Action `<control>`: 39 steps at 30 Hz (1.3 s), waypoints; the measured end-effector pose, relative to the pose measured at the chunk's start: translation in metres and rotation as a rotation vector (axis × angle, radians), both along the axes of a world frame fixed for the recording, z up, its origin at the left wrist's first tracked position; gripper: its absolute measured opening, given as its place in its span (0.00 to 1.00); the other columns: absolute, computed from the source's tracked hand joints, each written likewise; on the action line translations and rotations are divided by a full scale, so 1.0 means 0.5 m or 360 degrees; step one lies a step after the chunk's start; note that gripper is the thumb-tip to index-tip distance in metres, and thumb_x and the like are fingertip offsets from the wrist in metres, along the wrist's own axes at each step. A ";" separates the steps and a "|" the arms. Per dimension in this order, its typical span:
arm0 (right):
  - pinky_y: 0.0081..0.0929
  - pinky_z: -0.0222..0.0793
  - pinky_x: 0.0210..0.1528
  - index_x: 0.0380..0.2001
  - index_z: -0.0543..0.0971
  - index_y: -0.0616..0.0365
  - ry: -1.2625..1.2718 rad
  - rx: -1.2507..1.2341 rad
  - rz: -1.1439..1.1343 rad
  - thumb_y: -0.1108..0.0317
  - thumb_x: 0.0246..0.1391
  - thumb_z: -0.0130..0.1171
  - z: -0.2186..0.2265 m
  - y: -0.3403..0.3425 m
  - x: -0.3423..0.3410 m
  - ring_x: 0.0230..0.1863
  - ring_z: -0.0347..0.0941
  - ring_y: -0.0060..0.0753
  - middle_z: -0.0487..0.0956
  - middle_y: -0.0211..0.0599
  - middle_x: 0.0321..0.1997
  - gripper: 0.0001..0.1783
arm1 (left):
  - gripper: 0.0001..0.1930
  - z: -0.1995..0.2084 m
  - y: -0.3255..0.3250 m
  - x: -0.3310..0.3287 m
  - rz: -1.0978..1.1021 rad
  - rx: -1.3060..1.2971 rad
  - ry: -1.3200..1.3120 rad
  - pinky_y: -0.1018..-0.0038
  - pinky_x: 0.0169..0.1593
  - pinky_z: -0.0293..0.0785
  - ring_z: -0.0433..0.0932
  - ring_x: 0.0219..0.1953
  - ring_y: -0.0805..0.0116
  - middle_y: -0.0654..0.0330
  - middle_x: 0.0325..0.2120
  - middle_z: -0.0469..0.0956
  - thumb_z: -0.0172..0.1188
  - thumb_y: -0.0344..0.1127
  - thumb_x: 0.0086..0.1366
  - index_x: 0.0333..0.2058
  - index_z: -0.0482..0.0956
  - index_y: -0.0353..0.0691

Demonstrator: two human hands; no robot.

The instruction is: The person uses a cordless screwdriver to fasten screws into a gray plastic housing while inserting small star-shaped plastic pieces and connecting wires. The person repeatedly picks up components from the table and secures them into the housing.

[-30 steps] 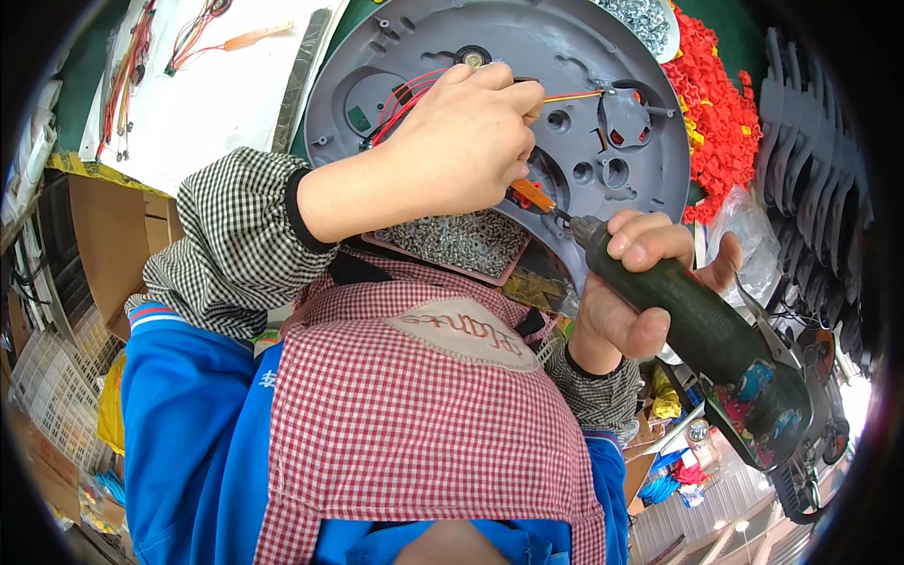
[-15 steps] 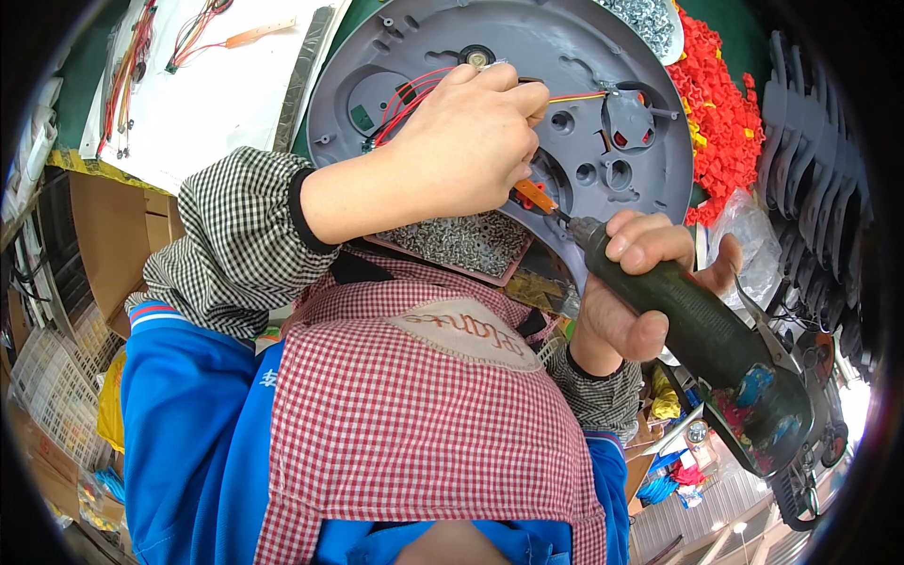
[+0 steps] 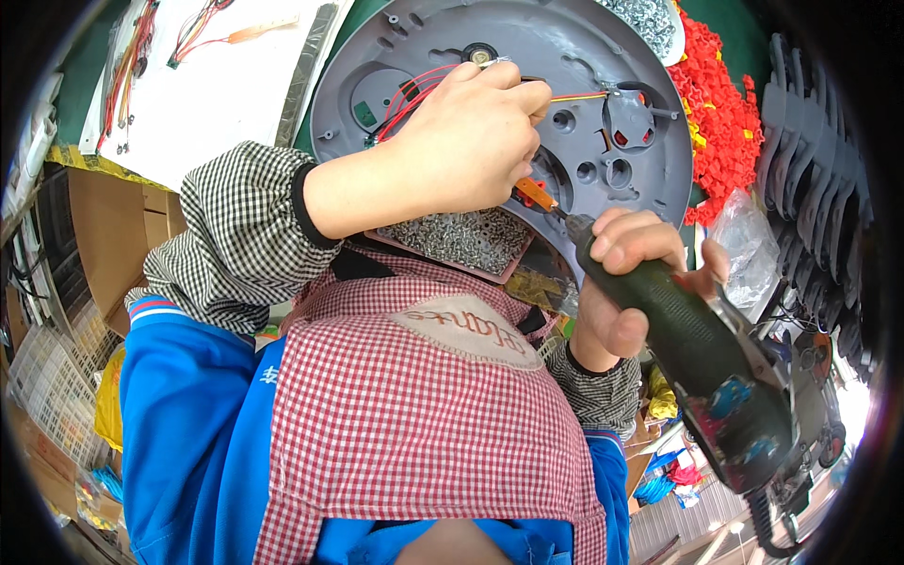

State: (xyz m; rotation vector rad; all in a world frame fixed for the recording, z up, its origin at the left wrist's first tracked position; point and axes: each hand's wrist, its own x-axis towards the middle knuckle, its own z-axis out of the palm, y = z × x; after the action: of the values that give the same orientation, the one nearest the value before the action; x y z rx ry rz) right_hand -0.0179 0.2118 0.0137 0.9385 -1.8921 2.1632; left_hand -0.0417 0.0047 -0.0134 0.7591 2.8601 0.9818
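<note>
A round grey plastic housing [image 3: 414, 56] lies at the top middle, with holes, bosses and thin red wires [image 3: 403, 102] on it. Over its lower part my left hand [image 3: 466, 141] is closed, and an orange strip [image 3: 537, 195] sticks out from under its fingertips. The palm hides the strip's other end. My right hand [image 3: 626, 268] is wrapped round a dark green electric screwdriver [image 3: 702, 348], its thumb and one finger lifted off the body. The screwdriver slants up and left, and its bit meets the strip's lower end.
A tray of small screws [image 3: 461, 240] sits between the housing and my apron. Red plastic parts [image 3: 720, 113] are heaped at the right, beside a dish of screws [image 3: 645, 24] and a rack of grey curved parts [image 3: 815, 160]. Wires lie on a white board [image 3: 226, 94] at the left.
The screwdriver's rear end has swung down and left, so it stands steeper. My right hand has shifted slightly left with it. My left hand has hardly moved.
</note>
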 end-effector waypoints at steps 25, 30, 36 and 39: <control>0.31 0.65 0.42 0.70 0.55 0.48 -0.0153 -0.0436 0.0133 0.38 0.54 0.58 0.060 -0.049 -0.025 0.32 0.67 0.26 0.71 0.28 0.32 0.47 | 0.09 0.014 -0.022 0.051 -0.0100 0.0393 0.0359 0.70 0.44 0.60 0.73 0.38 0.74 0.75 0.29 0.76 0.72 0.39 0.45 0.26 0.82 0.48; 0.33 0.70 0.37 0.70 0.48 0.53 -0.0130 -0.0495 -0.0023 0.36 0.54 0.58 0.056 -0.062 -0.025 0.31 0.70 0.30 0.74 0.34 0.32 0.52 | 0.09 0.023 -0.028 0.040 -0.0094 0.0409 0.0213 0.69 0.44 0.63 0.74 0.39 0.71 0.72 0.30 0.77 0.71 0.38 0.45 0.27 0.84 0.47; 0.36 0.72 0.38 0.69 0.45 0.58 -0.0101 -0.0270 -0.0022 0.42 0.54 0.61 0.023 -0.074 -0.027 0.31 0.72 0.34 0.75 0.40 0.31 0.53 | 0.05 0.015 -0.034 -0.004 -0.0071 -0.0170 0.0147 0.67 0.44 0.66 0.72 0.40 0.66 0.68 0.29 0.73 0.70 0.36 0.45 0.23 0.85 0.44; 0.39 0.72 0.42 0.68 0.43 0.62 -0.0183 -0.0219 -0.0013 0.45 0.54 0.64 0.019 -0.076 -0.020 0.33 0.73 0.36 0.75 0.41 0.32 0.55 | 0.05 -0.002 -0.036 -0.004 -0.0051 -0.0121 0.0083 0.67 0.44 0.66 0.71 0.41 0.66 0.69 0.29 0.72 0.70 0.36 0.45 0.21 0.85 0.45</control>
State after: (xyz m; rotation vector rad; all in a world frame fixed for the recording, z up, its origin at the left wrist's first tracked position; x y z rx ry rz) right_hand -0.0280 0.1740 0.0231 0.7965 -1.7629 2.3543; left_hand -0.0439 -0.0133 -0.0143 0.8328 2.9003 0.8569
